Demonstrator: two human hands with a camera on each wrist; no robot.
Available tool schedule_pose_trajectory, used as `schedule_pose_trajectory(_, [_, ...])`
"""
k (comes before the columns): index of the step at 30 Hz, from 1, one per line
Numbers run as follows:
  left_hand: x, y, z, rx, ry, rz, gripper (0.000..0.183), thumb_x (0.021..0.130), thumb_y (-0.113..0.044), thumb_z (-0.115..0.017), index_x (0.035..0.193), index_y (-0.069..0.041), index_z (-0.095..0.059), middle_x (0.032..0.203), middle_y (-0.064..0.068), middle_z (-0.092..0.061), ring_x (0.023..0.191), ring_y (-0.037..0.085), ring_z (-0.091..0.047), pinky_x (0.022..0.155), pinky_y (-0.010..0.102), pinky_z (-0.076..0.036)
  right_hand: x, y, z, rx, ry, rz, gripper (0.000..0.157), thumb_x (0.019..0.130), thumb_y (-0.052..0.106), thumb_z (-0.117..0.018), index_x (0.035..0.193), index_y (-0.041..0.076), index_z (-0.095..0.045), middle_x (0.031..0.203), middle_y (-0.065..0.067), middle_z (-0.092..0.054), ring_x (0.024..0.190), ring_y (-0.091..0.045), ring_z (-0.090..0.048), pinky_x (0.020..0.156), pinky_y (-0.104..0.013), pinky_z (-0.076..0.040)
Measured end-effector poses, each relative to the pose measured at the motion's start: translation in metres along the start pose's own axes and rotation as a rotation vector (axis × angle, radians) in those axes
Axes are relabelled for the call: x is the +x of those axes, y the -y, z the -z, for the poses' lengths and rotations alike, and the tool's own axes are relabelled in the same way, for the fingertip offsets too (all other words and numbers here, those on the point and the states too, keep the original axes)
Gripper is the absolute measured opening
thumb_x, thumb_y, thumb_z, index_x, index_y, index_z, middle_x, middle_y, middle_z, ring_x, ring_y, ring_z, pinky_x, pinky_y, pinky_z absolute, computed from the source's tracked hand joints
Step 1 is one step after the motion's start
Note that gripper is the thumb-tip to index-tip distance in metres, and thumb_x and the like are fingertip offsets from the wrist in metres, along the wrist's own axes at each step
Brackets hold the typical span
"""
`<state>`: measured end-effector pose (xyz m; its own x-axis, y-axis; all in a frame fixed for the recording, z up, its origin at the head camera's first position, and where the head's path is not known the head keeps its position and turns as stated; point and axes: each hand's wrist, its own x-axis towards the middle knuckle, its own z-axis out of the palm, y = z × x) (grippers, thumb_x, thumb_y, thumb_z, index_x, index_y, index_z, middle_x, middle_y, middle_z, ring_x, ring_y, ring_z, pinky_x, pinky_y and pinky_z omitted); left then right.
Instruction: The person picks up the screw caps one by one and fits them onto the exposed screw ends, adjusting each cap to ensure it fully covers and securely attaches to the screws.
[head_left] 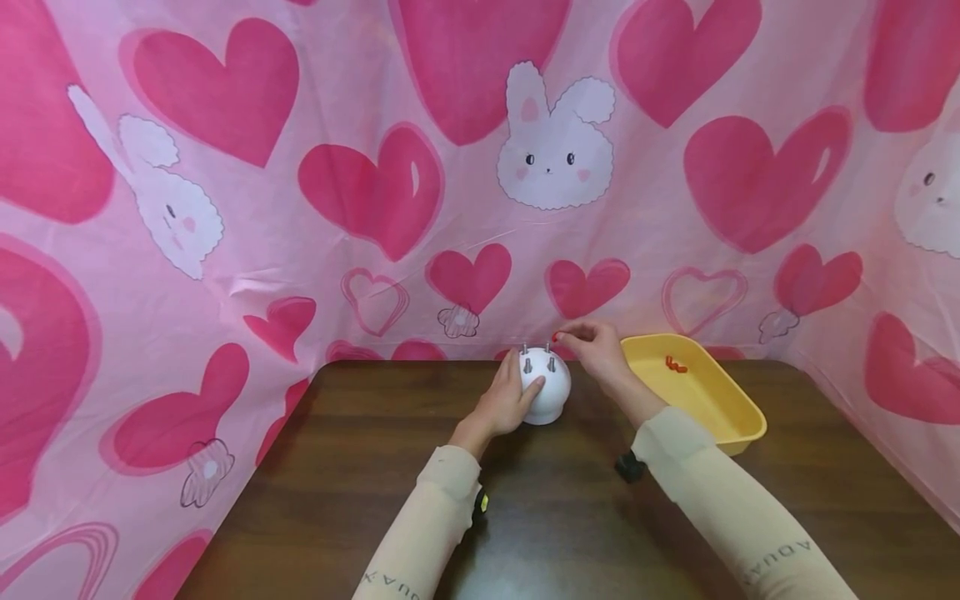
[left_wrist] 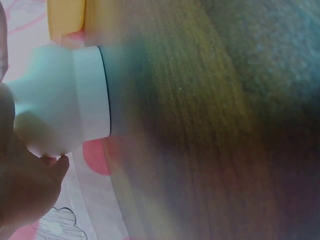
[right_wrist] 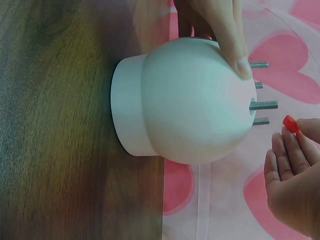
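Note:
A white ball-shaped body (head_left: 547,398) on a short round base stands on the table, with several threaded metal studs (right_wrist: 264,105) sticking up from its top. My left hand (head_left: 504,398) holds it from the left side, the thumb across the near face. In the left wrist view that hand (left_wrist: 30,190) shows at the left edge, against the white ball (left_wrist: 50,100). Between thumb and fingertip, my right hand (head_left: 597,350) pinches a small red plastic piece (right_wrist: 290,123). This piece is beside the stud tips and apart from them.
To the right stands a yellow tray (head_left: 738,417), with several small red pieces (head_left: 676,364) in it. The dark wooden table (head_left: 555,533) ends at a pink curtain (head_left: 465,225) with hearts and rabbits, behind and on both sides.

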<state>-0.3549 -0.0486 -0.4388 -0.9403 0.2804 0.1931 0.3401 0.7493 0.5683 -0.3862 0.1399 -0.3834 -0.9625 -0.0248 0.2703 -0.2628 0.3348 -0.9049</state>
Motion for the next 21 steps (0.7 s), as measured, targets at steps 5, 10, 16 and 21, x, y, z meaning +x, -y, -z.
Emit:
schedule_pose_trajectory(5, [0.000, 0.000, -0.002, 0.006, -0.009, -0.003, 0.082, 0.095, -0.056, -0.036, 0.150, -0.003, -0.004, 0.155, 0.014, -0.009, 0.141, 0.023, -0.016, 0.107, 0.046, -0.030, 0.002, 0.002, -0.005, 0.008, 0.012, -0.009, 0.025, 0.087, 0.027, -0.068, 0.107, 0.012, -0.068, 0.103, -0.006, -0.066, 0.099, -0.022, -0.059, 0.085, -0.037, -0.051])
schedule_pose_trajectory(10, [0.001, 0.002, -0.003, 0.006, -0.005, -0.010, 0.083, 0.095, -0.056, -0.036, 0.149, -0.002, -0.004, 0.155, 0.015, -0.010, 0.141, 0.023, -0.016, 0.107, 0.046, -0.030, 0.003, 0.005, -0.009, 0.020, 0.032, -0.021, 0.023, 0.087, 0.025, -0.068, 0.106, 0.011, -0.068, 0.103, -0.006, -0.066, 0.099, -0.022, -0.059, 0.086, -0.038, -0.051])
schedule_pose_trajectory(16, [0.000, 0.001, -0.002, 0.012, 0.011, 0.011, 0.085, 0.095, -0.058, -0.034, 0.149, -0.002, -0.003, 0.155, 0.015, -0.008, 0.141, 0.023, -0.015, 0.107, 0.047, -0.030, 0.006, 0.007, -0.014, 0.007, 0.043, -0.008, 0.024, 0.087, 0.024, -0.068, 0.106, 0.010, -0.068, 0.102, -0.006, -0.067, 0.098, -0.022, -0.060, 0.087, -0.038, -0.050])
schedule_pose_trajectory(21, [0.000, 0.001, -0.002, 0.016, 0.015, 0.020, 0.085, 0.095, -0.059, -0.033, 0.150, -0.002, -0.002, 0.156, 0.014, -0.007, 0.142, 0.023, -0.014, 0.107, 0.047, -0.029, 0.007, 0.009, -0.018, 0.002, 0.039, 0.018, 0.024, 0.087, 0.021, -0.068, 0.106, 0.006, -0.068, 0.100, -0.009, -0.068, 0.097, -0.022, -0.061, 0.087, -0.037, -0.050])
